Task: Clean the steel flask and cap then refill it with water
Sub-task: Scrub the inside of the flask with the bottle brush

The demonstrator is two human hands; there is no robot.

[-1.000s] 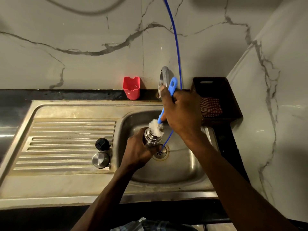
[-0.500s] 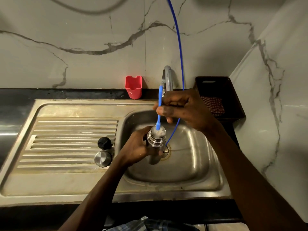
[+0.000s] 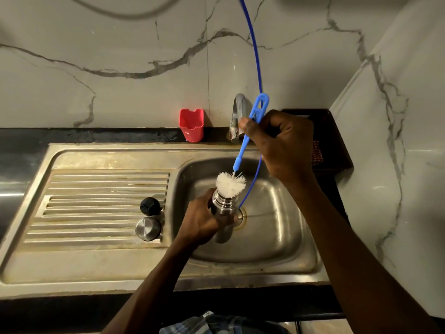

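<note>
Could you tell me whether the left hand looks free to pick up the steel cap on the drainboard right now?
Probably not: the left hand grips the flask, though the steel cap lies unobstructed nearby.

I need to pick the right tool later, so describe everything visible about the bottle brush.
The bottle brush has a slim blue plastic handle with an open loop at its top end and a short wire neck leading to a white bristle head. It is tilted, handle up and to the right. The right hand grips the handle; the bristles sit at the mouth of the steel flask, partly inside, over the sink.
</note>
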